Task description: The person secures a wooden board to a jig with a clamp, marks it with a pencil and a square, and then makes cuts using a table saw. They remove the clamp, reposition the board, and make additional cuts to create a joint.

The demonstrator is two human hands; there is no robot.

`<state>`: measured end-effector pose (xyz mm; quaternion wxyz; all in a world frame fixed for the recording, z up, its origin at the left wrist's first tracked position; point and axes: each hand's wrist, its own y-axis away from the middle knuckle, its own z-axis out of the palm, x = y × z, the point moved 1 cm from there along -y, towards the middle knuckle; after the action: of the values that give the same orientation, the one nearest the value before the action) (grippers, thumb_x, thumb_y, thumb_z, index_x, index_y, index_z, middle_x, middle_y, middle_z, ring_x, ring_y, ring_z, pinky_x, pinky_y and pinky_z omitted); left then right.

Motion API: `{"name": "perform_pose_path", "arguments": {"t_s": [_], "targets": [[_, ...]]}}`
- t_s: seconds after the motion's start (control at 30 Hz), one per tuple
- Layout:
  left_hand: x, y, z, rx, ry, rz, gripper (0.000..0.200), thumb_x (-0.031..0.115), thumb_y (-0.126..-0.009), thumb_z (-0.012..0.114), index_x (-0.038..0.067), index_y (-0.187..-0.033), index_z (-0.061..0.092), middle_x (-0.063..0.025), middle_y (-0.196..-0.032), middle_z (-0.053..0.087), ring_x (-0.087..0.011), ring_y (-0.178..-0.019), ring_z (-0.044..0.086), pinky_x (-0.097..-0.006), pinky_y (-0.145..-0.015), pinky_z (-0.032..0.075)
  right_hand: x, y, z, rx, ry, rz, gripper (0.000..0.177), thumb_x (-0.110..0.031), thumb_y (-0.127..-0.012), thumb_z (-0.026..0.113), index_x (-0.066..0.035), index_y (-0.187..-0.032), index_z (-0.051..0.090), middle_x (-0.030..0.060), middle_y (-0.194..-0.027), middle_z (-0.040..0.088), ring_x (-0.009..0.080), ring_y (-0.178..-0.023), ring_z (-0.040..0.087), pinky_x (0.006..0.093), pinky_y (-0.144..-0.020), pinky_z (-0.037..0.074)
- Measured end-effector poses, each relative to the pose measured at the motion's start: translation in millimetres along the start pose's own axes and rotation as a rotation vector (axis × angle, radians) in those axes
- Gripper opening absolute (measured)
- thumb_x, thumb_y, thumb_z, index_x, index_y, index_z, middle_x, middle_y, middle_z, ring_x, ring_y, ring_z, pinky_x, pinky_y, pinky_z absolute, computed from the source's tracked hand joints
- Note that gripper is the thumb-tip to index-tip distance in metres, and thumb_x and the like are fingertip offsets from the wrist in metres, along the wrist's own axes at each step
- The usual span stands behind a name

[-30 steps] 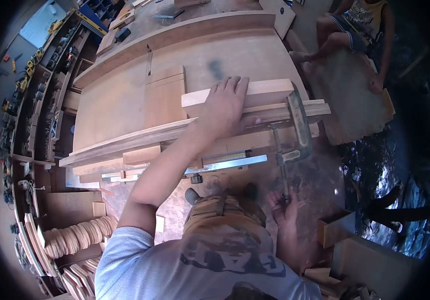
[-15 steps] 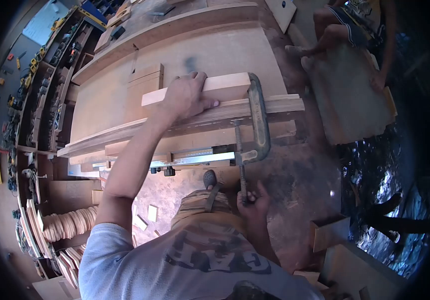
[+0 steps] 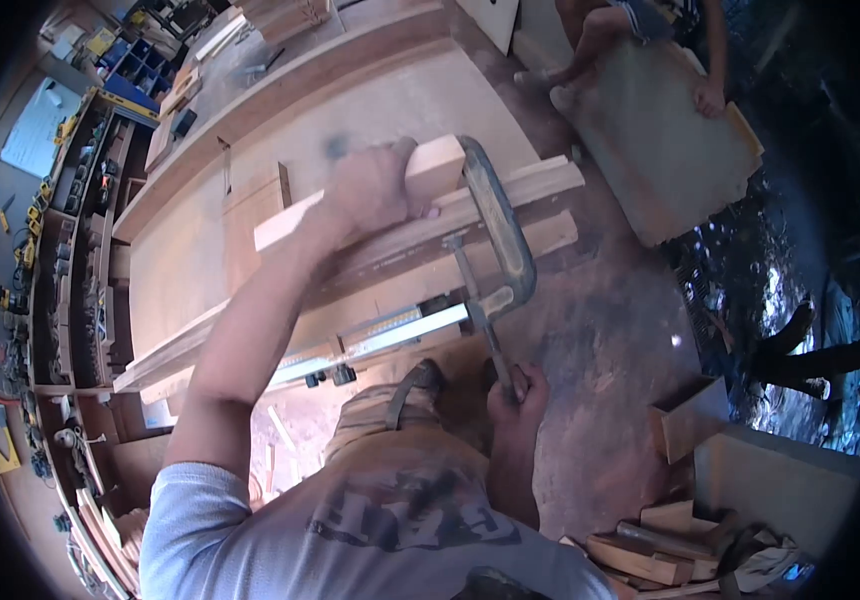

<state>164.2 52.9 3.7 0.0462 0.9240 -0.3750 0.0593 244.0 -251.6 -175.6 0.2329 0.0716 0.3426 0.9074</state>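
Note:
My left hand [image 3: 378, 187] is wrapped over a pale wood block [image 3: 436, 165], holding it against a long edge-on board [image 3: 542, 184]. A large C-clamp [image 3: 506, 225] spans the block's right end and the board, with its frame reaching down toward me. My right hand [image 3: 518, 393] is closed on the lower end of the clamp screw [image 3: 493, 348], below the bench edge. Just left of the screw runs a shiny metal rail [image 3: 420, 327] with dark knobs [image 3: 345, 374] under it.
A broad wooden panel [image 3: 400, 100] lies beyond the board. Tool shelves [image 3: 60, 250] line the left wall. Another person's hand [image 3: 710, 100] rests by a sheet [image 3: 665, 150] at the upper right. Wood offcuts [image 3: 650, 560] are piled at lower right.
My view has turned, so the bench and clamp appear more tilted. The fingers of my right hand, partly spread before, have closed around the screw. My left hand stays on the block.

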Motion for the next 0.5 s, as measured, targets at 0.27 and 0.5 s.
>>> {"name": "perform_pose_path", "arguments": {"t_s": [0.27, 0.5], "targets": [[1, 5, 0, 0.012, -0.069, -0.01, 0.085, 0.058, -0.068, 0.09, 0.0, -0.121, 0.059, -0.0253, -0.105, 0.073, -0.0444, -0.101, 0.07, -0.0509, -0.089, 0.055, 1, 3, -9, 0.085, -0.394, -0.016, 0.02, -0.016, -0.099, 0.059, 0.001, -0.097, 0.049, 0.0002, -0.064, 0.041, 0.0105, -0.054, 0.043, 0.0266, -0.051, 0.041], [-2, -1, 5, 0.033, -0.165, 0.013, 0.088, 0.065, -0.064, 0.089, 0.0, -0.116, 0.06, -0.026, -0.107, 0.073, -0.0439, -0.101, 0.071, -0.051, -0.089, 0.056, 7, -11, -32, -0.204, -0.411, 0.093, 0.011, -0.004, -0.097, 0.057, -0.004, -0.087, 0.053, 0.0001, -0.067, 0.041, 0.0107, -0.054, 0.041, 0.0256, -0.049, 0.038]]}}
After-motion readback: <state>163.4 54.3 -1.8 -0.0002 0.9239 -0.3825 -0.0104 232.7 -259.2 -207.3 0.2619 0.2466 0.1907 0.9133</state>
